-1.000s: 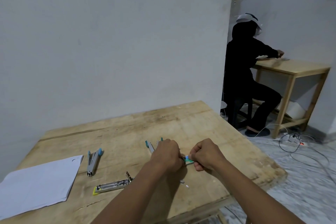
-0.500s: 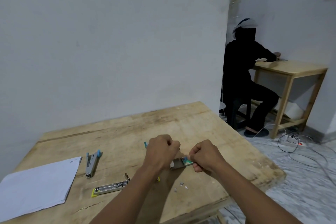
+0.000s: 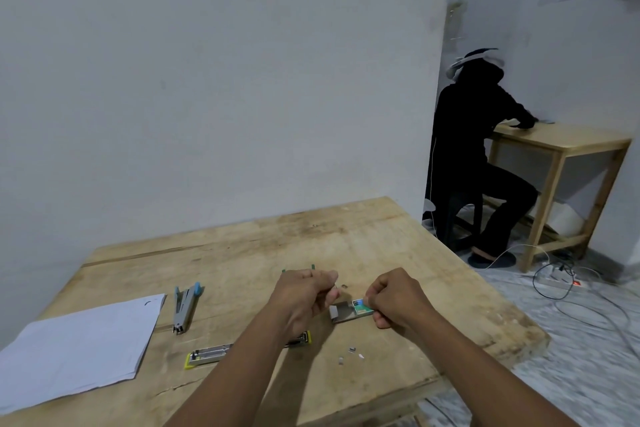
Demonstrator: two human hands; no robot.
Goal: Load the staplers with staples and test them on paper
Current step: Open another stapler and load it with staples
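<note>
My right hand (image 3: pixel 398 300) grips the small staple box (image 3: pixel 360 308) just above the wooden table (image 3: pixel 346 239). The box's grey inner tray (image 3: pixel 341 311) is slid out to the left. My left hand (image 3: pixel 304 293) hovers just left of the tray with its fingertips pinched together, seemingly on a short strip of staples that is mostly hidden. A blue-tipped stapler (image 3: pixel 185 305) lies closed to the left. The yellow stapler (image 3: pixel 207 355) lies opened flat under my left forearm. Only the green tips (image 3: pixel 312 266) of a third stapler show behind my left hand.
A stack of white paper (image 3: pixel 79 347) lies at the table's left front. Loose staple bits (image 3: pixel 349 354) are scattered near the front edge. A person in black (image 3: pixel 474 156) sits at another wooden table (image 3: pixel 568 142) at the right. Cables (image 3: pixel 561 281) lie on the floor.
The tray has slid out of the staple box. My left hand has let go of the box, pulled away to the left and lifted. My right hand stayed on the box.
</note>
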